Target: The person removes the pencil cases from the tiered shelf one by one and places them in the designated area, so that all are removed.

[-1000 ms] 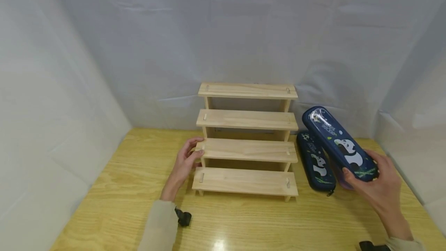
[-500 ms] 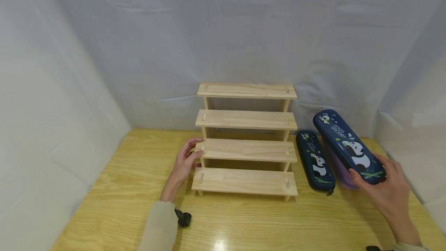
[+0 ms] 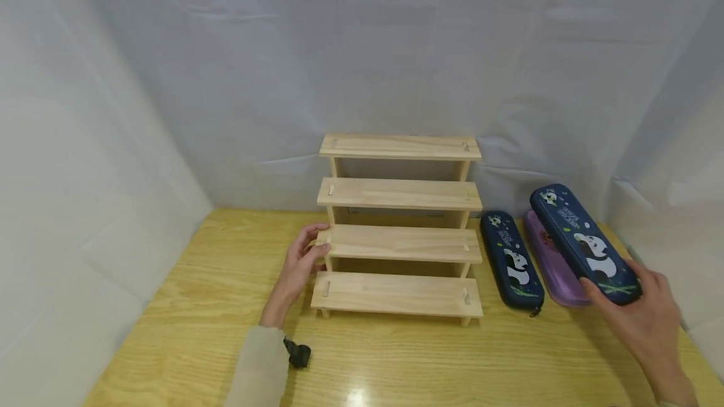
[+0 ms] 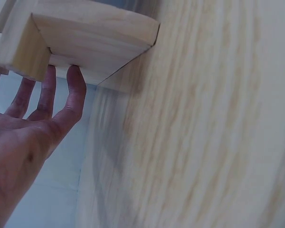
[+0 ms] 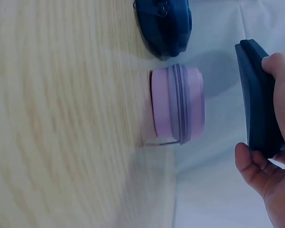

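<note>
My right hand (image 3: 641, 316) grips the near end of a navy pencil case (image 3: 588, 247) with a panda print, thumb on one side and fingers on the other. The case is raised and tilted, partly covering a purple pencil case (image 3: 557, 275) in the head view. In the right wrist view the held case hangs apart from the purple case (image 5: 178, 104). A second navy panda pencil case (image 3: 511, 262) lies to the left of the purple one. My left hand (image 3: 296, 262) holds the left edge of a four-tier wooden shelf (image 3: 398, 244) at its second-lowest board; fingertips (image 4: 75, 73) touch the wood.
The shelf stands on a wood-grain table (image 3: 198, 306), its back towards a pale cloth wall (image 3: 396, 49). Cloth also hangs at both sides. The two resting cases lie just right of the shelf. A black wrist strap piece (image 3: 298, 353) shows at the left sleeve.
My right hand has moved right and slightly towards me with the navy pencil case, uncovering more of the purple one. The left hand keeps its place on the shelf.
</note>
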The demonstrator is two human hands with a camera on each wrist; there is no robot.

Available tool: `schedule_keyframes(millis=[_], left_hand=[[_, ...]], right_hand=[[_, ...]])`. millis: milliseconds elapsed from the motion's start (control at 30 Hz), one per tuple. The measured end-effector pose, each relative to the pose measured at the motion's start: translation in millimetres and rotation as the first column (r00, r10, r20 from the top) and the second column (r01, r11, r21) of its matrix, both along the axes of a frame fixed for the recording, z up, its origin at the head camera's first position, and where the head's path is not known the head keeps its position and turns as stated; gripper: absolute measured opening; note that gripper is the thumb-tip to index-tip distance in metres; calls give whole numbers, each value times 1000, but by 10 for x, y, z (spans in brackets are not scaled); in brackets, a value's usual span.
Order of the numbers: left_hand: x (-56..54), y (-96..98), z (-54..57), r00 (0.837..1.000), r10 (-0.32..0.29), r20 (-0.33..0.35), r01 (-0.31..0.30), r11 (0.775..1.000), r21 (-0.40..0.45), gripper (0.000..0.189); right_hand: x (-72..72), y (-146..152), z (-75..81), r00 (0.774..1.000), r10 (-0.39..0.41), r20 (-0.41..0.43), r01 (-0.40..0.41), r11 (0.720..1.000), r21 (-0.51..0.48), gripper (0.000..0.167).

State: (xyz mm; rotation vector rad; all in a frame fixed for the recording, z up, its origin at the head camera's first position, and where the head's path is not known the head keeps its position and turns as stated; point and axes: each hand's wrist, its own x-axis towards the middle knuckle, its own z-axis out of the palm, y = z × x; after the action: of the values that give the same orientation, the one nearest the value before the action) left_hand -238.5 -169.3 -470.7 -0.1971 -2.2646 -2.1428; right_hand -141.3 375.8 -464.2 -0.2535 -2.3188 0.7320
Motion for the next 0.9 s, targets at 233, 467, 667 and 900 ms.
schedule_keyframes(millis=[233,467,667,900], left_hand=[[-1,-3,-5,1000,-1,-1,1,1000,-3,42],[5,3,-1,1000,1,-5,-1,1000,-17,42],[3,12,6,1000,2,-1,-2,1000,-20,41],[3,6,7,1000,5,5,-5,1000,-11,42]], right_hand=[[34,99,-24,991,-67,113,66,998,15,84],[34,239,-54,974,-125,189,123,992,22,82],[-3,320,-10,907,-195,373,207,978,10,91],[-44,422,9,822,-222,524,254,967,10,97]])
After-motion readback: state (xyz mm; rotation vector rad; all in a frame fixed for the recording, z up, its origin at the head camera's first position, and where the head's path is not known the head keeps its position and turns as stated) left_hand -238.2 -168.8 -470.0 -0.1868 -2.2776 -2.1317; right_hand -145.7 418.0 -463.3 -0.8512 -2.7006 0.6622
